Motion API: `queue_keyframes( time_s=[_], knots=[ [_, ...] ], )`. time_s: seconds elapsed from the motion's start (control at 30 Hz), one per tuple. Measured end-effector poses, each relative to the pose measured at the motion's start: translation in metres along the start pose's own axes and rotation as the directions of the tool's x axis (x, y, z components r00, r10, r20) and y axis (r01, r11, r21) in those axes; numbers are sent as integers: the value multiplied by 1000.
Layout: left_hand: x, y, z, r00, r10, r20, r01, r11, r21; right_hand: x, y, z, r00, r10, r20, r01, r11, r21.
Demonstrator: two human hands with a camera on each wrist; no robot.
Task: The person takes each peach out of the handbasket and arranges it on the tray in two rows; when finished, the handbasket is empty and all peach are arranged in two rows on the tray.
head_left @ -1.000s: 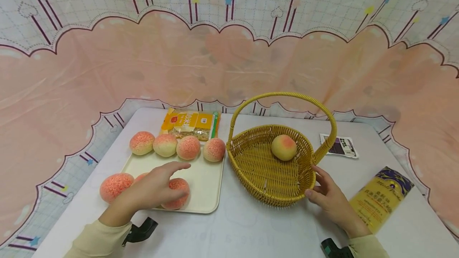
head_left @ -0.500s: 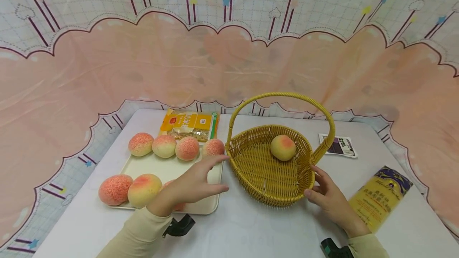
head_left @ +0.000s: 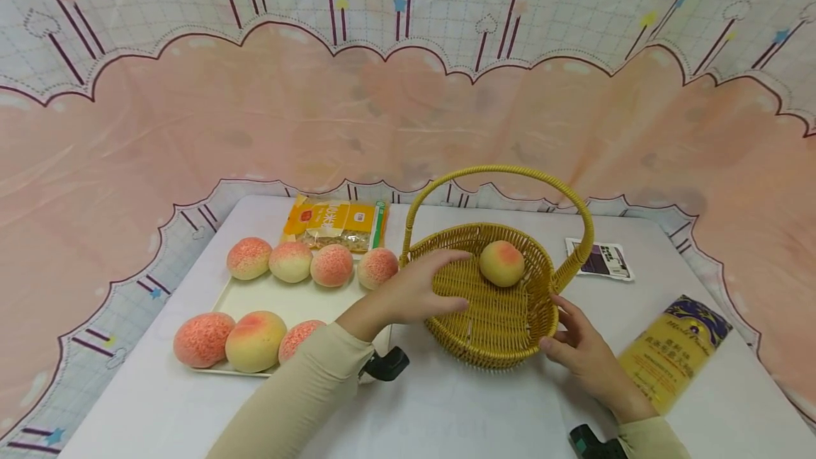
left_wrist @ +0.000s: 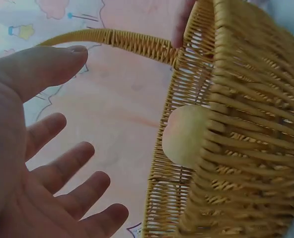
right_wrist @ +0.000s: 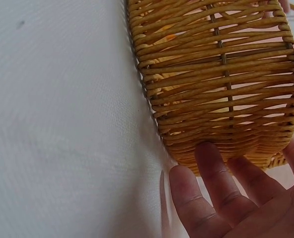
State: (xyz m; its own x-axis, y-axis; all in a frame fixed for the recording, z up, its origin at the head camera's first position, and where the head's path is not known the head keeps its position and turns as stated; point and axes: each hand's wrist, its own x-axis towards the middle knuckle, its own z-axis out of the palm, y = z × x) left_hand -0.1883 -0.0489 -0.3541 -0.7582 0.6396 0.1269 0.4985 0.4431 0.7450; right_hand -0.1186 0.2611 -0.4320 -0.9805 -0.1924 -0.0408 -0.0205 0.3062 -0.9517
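A yellow wicker basket (head_left: pixel 474 356) with a tall hoop handle stands right of centre in the head view. Inside, toward its back right, lies one peach (head_left: pixel 502 263). My left hand (head_left: pixel 414 289) hovers over the basket's left side, fingers spread and nothing in them. In the left wrist view its fingers (left_wrist: pixel 70 161) are apart from the peach, which shows partly behind the near rim. My right hand (head_left: pixel 586 356) holds the basket's right side, thumb at the rim. In the right wrist view its fingertips (right_wrist: pixel 211 161) touch the woven outer wall.
To the left, a cream tray (head_left: pixel 255 296) carries two rows of peaches (head_left: pixel 255 342), partly behind my left sleeve. A yellow grain packet (head_left: pixel 338 224) lies behind it. At the right lie a small dark sachet (head_left: pixel 602 259) and a gold bag (head_left: pixel 676 353).
My left hand has moved right, from above a peach at the tray's front to above the basket, without carrying anything. My right hand has stayed on the basket.
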Motion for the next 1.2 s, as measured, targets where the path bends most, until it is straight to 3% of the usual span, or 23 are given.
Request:
queue_keyframes(
  time_s=[0.2,0.37,0.67,0.97,1.2],
  knots=[
    [33,2,4,998,-59,2,59,998,-6,0,0,0,1000,3,-3,-4,1000,-7],
    [58,3,10,994,-105,-9,105,992,-64,0,1,-1,1000,8,-6,-8,1000,-2],
    [90,-2,24,993,-122,-5,121,989,-80,0,-1,0,1000,12,-8,-13,1000,-27],
    [101,-10,36,980,-190,52,195,975,-106,0,-1,0,1000,3,-4,-3,1000,-12],
    [105,-15,43,971,-230,58,235,967,-96,-1,0,-1,1000,-18,-8,18,1000,-3]
  ],
)
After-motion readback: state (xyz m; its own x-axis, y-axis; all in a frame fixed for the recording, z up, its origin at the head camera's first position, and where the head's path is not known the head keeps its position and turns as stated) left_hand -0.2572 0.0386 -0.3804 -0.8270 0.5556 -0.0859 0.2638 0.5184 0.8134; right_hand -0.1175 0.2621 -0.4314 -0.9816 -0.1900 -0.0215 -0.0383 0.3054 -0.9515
